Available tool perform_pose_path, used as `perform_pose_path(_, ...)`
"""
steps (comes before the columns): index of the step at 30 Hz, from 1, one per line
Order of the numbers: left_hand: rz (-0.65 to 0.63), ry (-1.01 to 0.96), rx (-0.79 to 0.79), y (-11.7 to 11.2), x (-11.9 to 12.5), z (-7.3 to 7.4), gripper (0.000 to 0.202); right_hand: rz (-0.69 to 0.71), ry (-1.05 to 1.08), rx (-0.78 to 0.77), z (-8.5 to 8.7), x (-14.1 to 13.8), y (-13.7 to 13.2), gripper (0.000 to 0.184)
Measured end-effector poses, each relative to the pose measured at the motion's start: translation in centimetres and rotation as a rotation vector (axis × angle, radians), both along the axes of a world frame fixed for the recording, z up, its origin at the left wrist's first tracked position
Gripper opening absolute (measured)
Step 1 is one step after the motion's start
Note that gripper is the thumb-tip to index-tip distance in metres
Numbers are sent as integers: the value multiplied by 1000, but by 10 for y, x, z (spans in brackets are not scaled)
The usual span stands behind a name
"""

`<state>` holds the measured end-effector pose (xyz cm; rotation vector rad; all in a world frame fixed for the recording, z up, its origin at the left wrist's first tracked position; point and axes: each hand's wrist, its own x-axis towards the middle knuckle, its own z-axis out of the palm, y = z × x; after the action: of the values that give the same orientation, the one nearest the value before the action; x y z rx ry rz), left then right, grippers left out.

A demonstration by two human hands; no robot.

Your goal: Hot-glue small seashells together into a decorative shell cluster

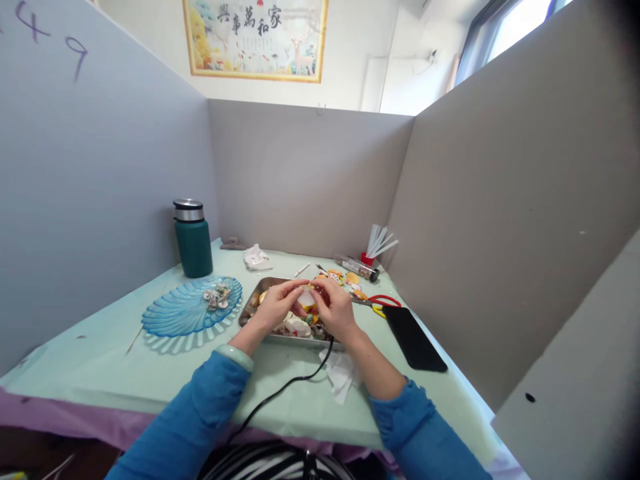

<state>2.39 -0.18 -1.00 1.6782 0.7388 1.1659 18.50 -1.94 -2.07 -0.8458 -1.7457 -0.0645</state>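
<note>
My left hand [277, 305] and my right hand [336, 308] meet over a metal tray [249, 308] filled with shells and small coloured pieces. Both hands pinch a small pale shell-like piece [306, 297] between their fingertips, just above the tray. Under the hands lie more white and orange bits [299, 325] in the tray. Both sleeves are blue. A black cable [280, 393] runs from beneath my right wrist toward me.
A blue shell-shaped glass plate [185, 312] with a few small pieces lies left of the tray. A green flask [193, 240] stands behind it. Red-handled scissors [383, 304], a black phone [414, 339], a crumpled tissue [341, 377] and a cup of white sticks [375, 248] sit right. Grey partitions surround the table.
</note>
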Motion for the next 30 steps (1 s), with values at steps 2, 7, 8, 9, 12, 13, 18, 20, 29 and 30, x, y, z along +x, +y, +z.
perform_pose_path(2,8,-5,-8,0,0,0,51,-1,-3,-3,0,0,0,15)
perform_pose_path(7,12,14,11,-6,0,6,47,-12,-15,-9,1,0,-1,15)
perform_pose_path(8,16,23,14,-7,0,8,46,-16,-19,-9,1,1,-2,15)
perform_pose_path(9,22,30,16,-8,0,8,46,-18,-24,-10,1,1,-2,15)
perform_pose_path(12,32,30,9,-9,0,9,46,-15,-35,-9,1,1,-2,14)
perform_pose_path(13,33,25,6,-8,0,8,45,-13,-38,-7,1,1,-2,14)
perform_pose_path(18,34,15,9,-6,1,6,42,-17,-42,-6,-1,1,-1,14)
perform_pose_path(20,31,10,2,-6,1,6,44,-19,-37,-5,0,0,-1,14)
perform_pose_path(29,7,-67,-73,-2,-1,3,51,-15,9,24,1,0,-2,15)
perform_pose_path(30,9,-73,-74,-1,-1,3,51,-21,15,23,0,0,-1,16)
